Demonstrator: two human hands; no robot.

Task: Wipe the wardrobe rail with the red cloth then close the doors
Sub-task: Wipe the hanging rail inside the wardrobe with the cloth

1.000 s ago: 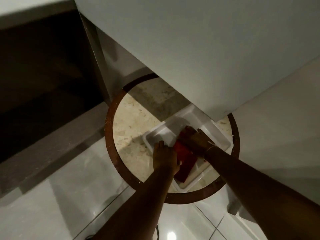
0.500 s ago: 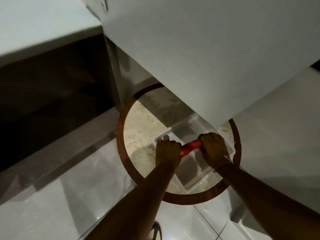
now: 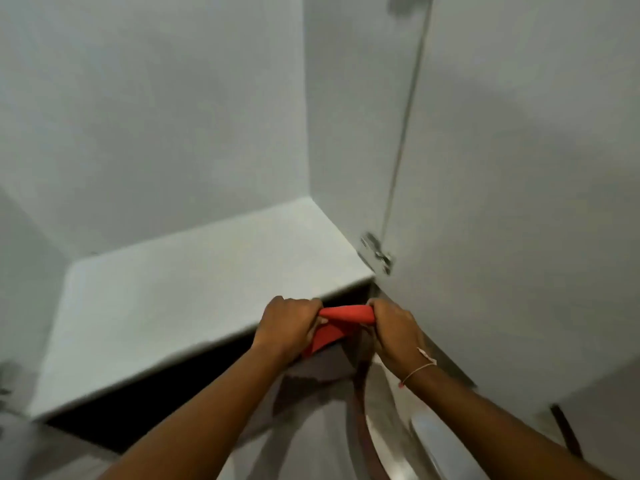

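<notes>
The job looks to be at its very start, I'd say: the red cloth (image 3: 341,323) is up in both hands just below the middle of the frame, and no wiping looks to have begun. The left hand (image 3: 289,329) and the right hand (image 3: 393,332) are each closed tight around an end of it, so it runs as a short roll between the fists, with a loose flap hanging under the left one. Behind the hands a white shelf (image 3: 194,296) fills the centre and lower left, inside an open white wardrobe; the open door (image 3: 519,202) stands along the right of the frame, its metal hinge (image 3: 375,252) just above the right hand. So the wiping is all still to do, and the closing after it. The rail itself I cannot find anywhere; it may be above the top edge. Only one door is clearly in view. The lower right is smeared, with a dark curved band I cannot identify.
</notes>
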